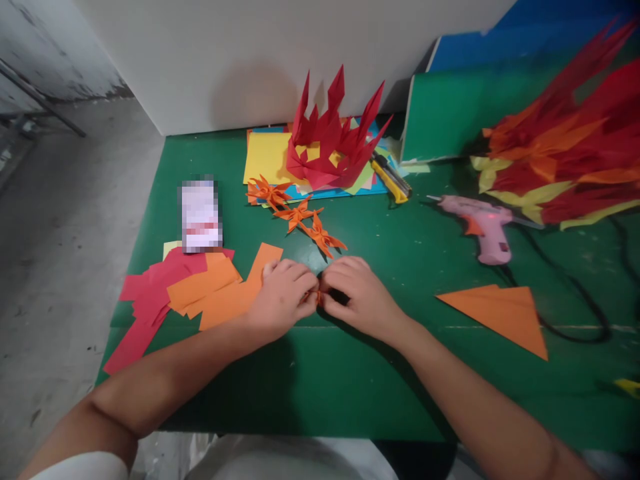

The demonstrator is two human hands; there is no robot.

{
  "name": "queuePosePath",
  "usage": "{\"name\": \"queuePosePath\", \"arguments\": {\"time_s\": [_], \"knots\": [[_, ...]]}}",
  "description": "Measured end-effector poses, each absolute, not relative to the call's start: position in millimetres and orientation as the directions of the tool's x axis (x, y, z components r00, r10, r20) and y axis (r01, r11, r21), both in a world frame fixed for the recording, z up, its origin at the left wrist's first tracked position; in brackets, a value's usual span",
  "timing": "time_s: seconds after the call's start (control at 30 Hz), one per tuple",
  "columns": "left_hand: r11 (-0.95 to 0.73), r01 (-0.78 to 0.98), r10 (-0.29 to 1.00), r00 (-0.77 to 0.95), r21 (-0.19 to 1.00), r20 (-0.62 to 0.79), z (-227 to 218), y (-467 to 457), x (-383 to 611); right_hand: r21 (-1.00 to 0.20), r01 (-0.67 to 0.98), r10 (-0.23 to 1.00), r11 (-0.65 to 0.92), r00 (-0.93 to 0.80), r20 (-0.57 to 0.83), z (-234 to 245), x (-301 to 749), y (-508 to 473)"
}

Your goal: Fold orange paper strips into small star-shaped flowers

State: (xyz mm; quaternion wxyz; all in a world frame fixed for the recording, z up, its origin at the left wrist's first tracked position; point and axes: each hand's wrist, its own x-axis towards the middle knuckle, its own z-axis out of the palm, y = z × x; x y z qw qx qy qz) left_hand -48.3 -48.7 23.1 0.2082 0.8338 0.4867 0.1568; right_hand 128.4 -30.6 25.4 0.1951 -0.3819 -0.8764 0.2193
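Green tabletop is seen under both hands in the head view. A small orange paper piece is pinched between the left hand and the right hand, their fingers curled in on it. Folding or shaping seems to be in hand; light, even finger pressure is probably called for next. Orange paper flowers are laid just beyond the hands, paper strips beside the left, and a pink glue gun beyond the right.

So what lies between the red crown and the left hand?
In the head view, orange flowers lie in a slanting row between the red crown and the left hand, with green table showing around them.
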Motion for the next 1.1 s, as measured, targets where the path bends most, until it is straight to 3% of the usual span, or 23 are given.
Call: {"name": "queuePosePath", "arguments": {"time_s": [0.2,0.43,1.1], "knots": [[-0.44,0.739,0.879,0.47,0.511,0.077,25.7,-49.0,-47.6,-0.536,0.55,0.724,0.641,-0.666,0.182,26.5,135.5,-27.2],[-0.373,0.671,0.912,0.393,0.641,0.119,23.5,-49.5,-49.2,-0.6,0.541,0.76,0.59,-0.623,0.185,25.8,135.2,-27.0],[-0.412,0.644,0.898,0.408,0.644,0.166,30.2,-51.0,-50.1,-0.539,0.529,0.746,0.655,-0.563,0.354,30.5,132.7,-30.2]]}}
